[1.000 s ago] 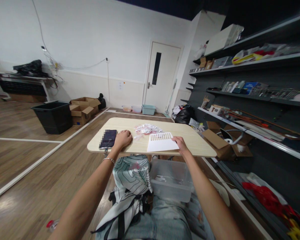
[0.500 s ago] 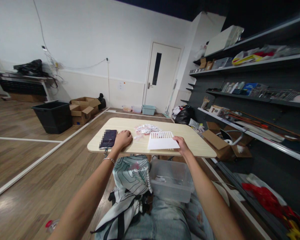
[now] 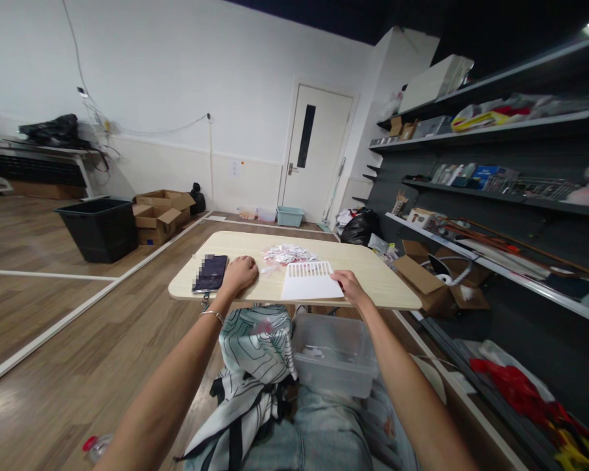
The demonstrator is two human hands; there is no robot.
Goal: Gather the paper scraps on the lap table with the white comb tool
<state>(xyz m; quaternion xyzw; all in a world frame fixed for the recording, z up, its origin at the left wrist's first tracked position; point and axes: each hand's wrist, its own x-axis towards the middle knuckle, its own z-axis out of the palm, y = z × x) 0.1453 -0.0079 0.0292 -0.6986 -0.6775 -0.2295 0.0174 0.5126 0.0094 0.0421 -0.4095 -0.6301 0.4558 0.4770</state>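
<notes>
A white flat plastic piece (image 3: 310, 282) with a slotted far edge lies on the light wooden table (image 3: 387, 284). My right hand (image 3: 347, 286) grips its near right corner, fingers closed on it. My left hand (image 3: 240, 273) rests on the table as a loose fist, just right of a dark phone (image 3: 210, 273). Nothing shows in the left hand. A heap of small white and pink packets (image 3: 287, 254) lies beyond the white piece.
A clear plastic bin (image 3: 334, 353) and a patterned green-white bag (image 3: 255, 356) sit under the table by my knees. Cardboard boxes (image 3: 160, 212) and a black crate (image 3: 98, 229) stand left. Dark shelves (image 3: 495, 183) line the right wall; a white door (image 3: 314, 154) is ahead.
My right hand has drawn the white slotted piece slightly left and nearer the table's front edge. The left hand has stayed by the phone.
</notes>
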